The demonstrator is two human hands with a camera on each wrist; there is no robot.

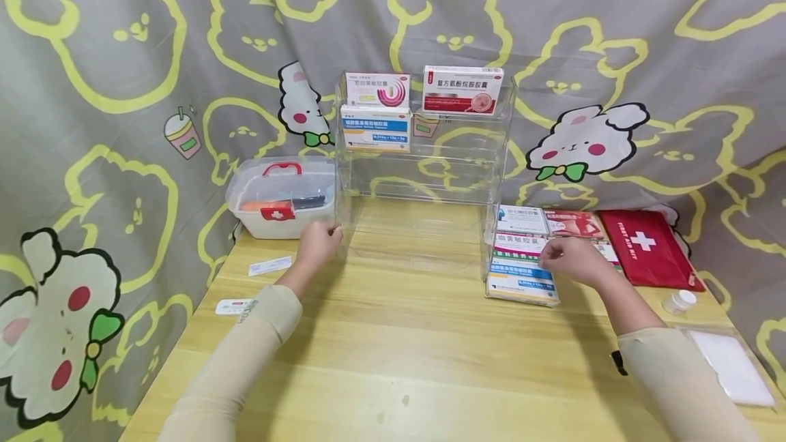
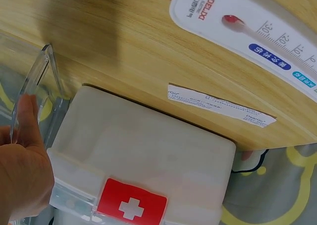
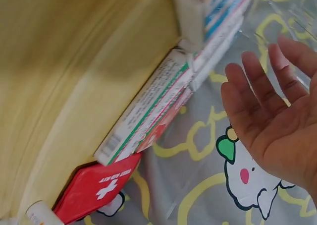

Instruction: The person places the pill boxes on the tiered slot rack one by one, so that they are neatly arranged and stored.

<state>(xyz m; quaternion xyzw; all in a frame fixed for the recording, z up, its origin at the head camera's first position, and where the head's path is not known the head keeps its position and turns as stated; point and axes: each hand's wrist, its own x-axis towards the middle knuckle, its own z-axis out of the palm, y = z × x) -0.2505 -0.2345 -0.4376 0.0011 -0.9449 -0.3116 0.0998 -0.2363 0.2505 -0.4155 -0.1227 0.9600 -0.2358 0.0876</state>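
A clear acrylic tiered rack (image 1: 424,191) stands at the back of the table. My left hand (image 1: 319,244) pinches the lower left side panel (image 2: 42,71) of it between thumb and fingers. On its upper tiers sit a white-and-pink medicine box (image 1: 376,91), a red-and-white one (image 1: 463,92) and a blue-and-white one (image 1: 376,131). My right hand (image 1: 574,261) hovers over several medicine boxes (image 1: 522,285) at the rack's right foot. In the right wrist view its fingers (image 3: 260,88) are spread and relaxed, holding nothing.
Left of the rack is a white first-aid box (image 1: 295,222) with a clear lid; a paper strip (image 1: 270,265) and a thermometer (image 1: 235,307) lie before it. To the right are a red first-aid pouch (image 1: 651,251), a white bottle (image 1: 679,301) and a white packet (image 1: 731,367). A patterned curtain hangs behind.
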